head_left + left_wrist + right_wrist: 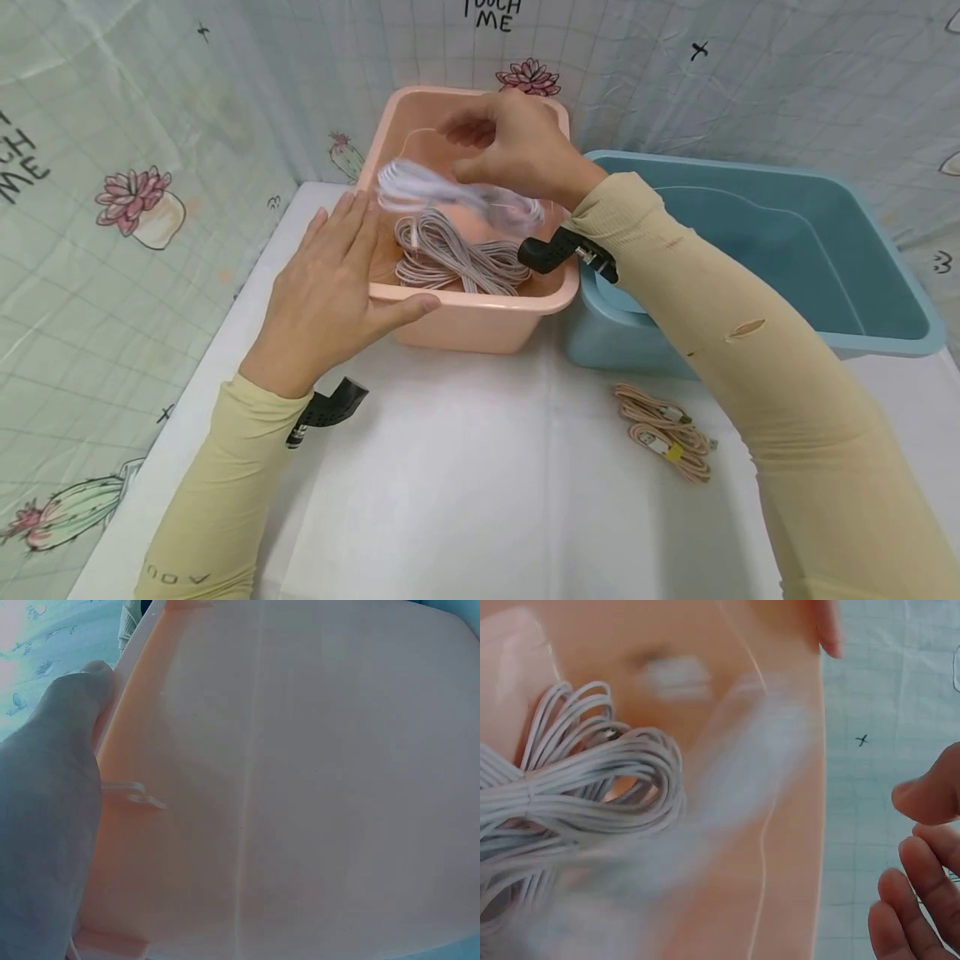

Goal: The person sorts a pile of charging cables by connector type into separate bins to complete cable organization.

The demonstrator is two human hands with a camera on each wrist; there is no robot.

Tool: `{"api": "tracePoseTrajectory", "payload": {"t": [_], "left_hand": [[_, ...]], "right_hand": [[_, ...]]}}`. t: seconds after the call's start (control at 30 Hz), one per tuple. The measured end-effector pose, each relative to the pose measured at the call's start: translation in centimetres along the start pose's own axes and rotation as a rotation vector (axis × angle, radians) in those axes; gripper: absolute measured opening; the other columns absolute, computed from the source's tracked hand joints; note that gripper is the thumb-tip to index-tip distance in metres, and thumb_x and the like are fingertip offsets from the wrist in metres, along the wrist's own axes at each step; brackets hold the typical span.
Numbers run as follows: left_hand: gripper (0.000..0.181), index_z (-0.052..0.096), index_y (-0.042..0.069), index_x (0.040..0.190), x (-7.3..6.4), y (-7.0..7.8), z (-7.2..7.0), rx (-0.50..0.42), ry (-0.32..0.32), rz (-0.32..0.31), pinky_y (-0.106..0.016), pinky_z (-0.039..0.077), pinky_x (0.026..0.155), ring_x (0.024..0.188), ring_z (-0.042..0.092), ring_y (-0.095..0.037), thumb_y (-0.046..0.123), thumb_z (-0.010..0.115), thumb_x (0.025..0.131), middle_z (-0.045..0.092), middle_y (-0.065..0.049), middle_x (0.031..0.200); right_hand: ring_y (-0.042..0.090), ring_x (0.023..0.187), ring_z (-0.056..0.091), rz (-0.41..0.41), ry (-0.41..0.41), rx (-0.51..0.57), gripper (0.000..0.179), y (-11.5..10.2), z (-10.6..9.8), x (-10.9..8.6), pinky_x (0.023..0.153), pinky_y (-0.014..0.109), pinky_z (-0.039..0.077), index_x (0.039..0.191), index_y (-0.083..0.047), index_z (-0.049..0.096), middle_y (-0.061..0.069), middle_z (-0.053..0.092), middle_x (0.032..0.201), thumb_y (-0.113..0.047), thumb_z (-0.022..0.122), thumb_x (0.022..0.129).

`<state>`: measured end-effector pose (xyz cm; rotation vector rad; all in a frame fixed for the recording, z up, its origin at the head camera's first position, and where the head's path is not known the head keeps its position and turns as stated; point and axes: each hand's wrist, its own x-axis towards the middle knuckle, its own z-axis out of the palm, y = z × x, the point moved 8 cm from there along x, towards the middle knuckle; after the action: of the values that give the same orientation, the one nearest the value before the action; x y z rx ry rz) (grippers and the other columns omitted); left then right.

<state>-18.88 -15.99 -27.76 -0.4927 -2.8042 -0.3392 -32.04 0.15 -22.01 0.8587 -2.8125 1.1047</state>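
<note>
A peach bin (517, 304) stands at the back. My left hand (322, 292) rests on its left front corner, fingers straight along the rim and thumb over the front edge; the left wrist view shows the bin's outer wall (337, 787). Above the bin is my right hand (525, 146), its fingers loosely bent and holding nothing. Below it a white cable bundle (423, 185), blurred by motion, is in the air. In the right wrist view this blurred bundle (742, 769) is apart from the right fingers (922, 862). Coiled grey-white cables (465, 258) lie inside the bin.
A larger blue bin (877, 340) stands to the right, partly behind my right forearm. Two tan braided cable bundles (667, 429) lie on the white table (465, 483) in front of it. A patterned cloth (622, 50) hangs behind and at left.
</note>
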Motion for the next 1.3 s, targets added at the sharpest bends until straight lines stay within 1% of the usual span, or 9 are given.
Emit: {"api": "tracePoseTrajectory", "payload": {"t": [0.33, 0.57, 0.7, 0.8, 1.0, 1.1, 1.2, 1.27, 1.3], "left_hand": [[0.111, 0.016, 0.006, 0.155, 0.0, -0.4, 0.5, 0.013, -0.044, -0.012, -0.044, 0.011, 0.128, 0.155, 0.013, -0.024, 0.078, 0.053, 0.079, 0.015, -0.011, 0.164], [0.111, 0.014, 0.007, 0.155, 0.0, -1.4, 0.6, 0.011, -0.051, -0.013, -0.043, 0.009, 0.128, 0.155, 0.011, -0.023, 0.079, 0.051, 0.080, 0.014, -0.011, 0.164], [0.109, 0.014, 0.007, 0.155, 0.1, -2.2, 0.7, 0.006, -0.051, -0.021, -0.044, 0.009, 0.128, 0.155, 0.011, -0.024, 0.077, 0.053, 0.081, 0.013, -0.011, 0.164], [0.109, 0.013, 0.007, 0.155, 0.1, -2.8, 0.7, 0.002, -0.053, -0.026, -0.044, 0.008, 0.128, 0.155, 0.012, -0.025, 0.075, 0.054, 0.081, 0.013, -0.011, 0.164], [0.109, 0.011, 0.006, 0.156, 0.2, -2.8, 0.8, 0.009, -0.094, -0.033, -0.044, 0.007, 0.128, 0.155, 0.010, -0.026, 0.076, 0.051, 0.082, 0.011, -0.011, 0.164], [0.110, 0.011, 0.005, 0.155, 0.4, -2.6, 0.6, 0.024, -0.105, -0.036, -0.047, 0.010, 0.127, 0.154, 0.014, -0.030, 0.077, 0.051, 0.082, 0.013, -0.014, 0.164], [0.105, 0.017, 0.004, 0.155, 0.7, -2.3, -0.1, 0.026, -0.078, -0.046, -0.052, 0.014, 0.125, 0.152, 0.020, -0.037, 0.074, 0.050, 0.084, 0.020, -0.018, 0.162], [0.102, 0.026, 0.003, 0.153, 1.0, -1.5, -0.9, 0.016, -0.004, -0.024, -0.054, 0.021, 0.123, 0.148, 0.028, -0.039, 0.072, 0.053, 0.084, 0.031, -0.021, 0.158], [0.099, 0.028, 0.003, 0.152, 1.2, -1.0, -1.2, 0.011, 0.014, -0.019, -0.054, 0.021, 0.122, 0.147, 0.029, -0.040, 0.071, 0.053, 0.084, 0.033, -0.021, 0.157]], "right_hand": [[0.004, 0.094, 0.061, -0.040, 0.026, 0.033, 0.035, -0.9, -0.4, -0.7, 0.089, 0.017, 0.051, 0.117, -0.017, 0.070, -0.001, 0.068, 0.109, -0.022, 0.075, 0.083], [0.005, 0.092, 0.061, -0.051, 0.063, 0.130, 0.032, -2.3, -1.0, -1.6, 0.088, 0.018, 0.051, 0.114, -0.015, 0.070, -0.002, 0.068, 0.105, -0.018, 0.075, 0.083], [0.006, 0.090, 0.060, -0.108, 0.079, 0.179, 0.029, -3.4, -1.1, -2.7, 0.084, 0.020, 0.052, 0.112, -0.013, 0.070, -0.001, 0.068, 0.104, -0.015, 0.073, 0.084], [0.006, 0.089, 0.060, -0.157, 0.079, 0.190, 0.027, -4.0, -1.2, -3.8, 0.083, 0.021, 0.052, 0.112, -0.012, 0.071, 0.001, 0.069, 0.103, -0.013, 0.072, 0.084], [0.005, 0.092, 0.060, -0.191, 0.060, 0.214, 0.028, -4.1, -1.8, -7.2, 0.085, 0.023, 0.053, 0.113, -0.012, 0.070, 0.002, 0.069, 0.108, -0.013, 0.072, 0.085], [0.006, 0.092, 0.062, -0.216, 0.054, 0.238, 0.028, -3.9, -2.1, -9.1, 0.086, 0.025, 0.054, 0.112, -0.012, 0.070, -0.001, 0.070, 0.108, -0.013, 0.072, 0.085], [0.007, 0.092, 0.063, -0.236, 0.054, 0.258, 0.025, -3.7, -2.4, -11.1, 0.085, 0.024, 0.054, 0.111, -0.014, 0.070, -0.006, 0.070, 0.106, -0.013, 0.072, 0.085], [0.008, 0.092, 0.063, -0.253, 0.054, 0.275, 0.024, -3.7, -2.6, -12.4, 0.085, 0.024, 0.055, 0.110, -0.014, 0.071, -0.007, 0.070, 0.104, -0.012, 0.071, 0.085], [0.009, 0.092, 0.063, -0.263, 0.057, 0.279, 0.025, -3.7, -2.7, -13.1, 0.085, 0.023, 0.055, 0.110, -0.014, 0.071, -0.007, 0.069, 0.103, -0.010, 0.071, 0.085]]}}
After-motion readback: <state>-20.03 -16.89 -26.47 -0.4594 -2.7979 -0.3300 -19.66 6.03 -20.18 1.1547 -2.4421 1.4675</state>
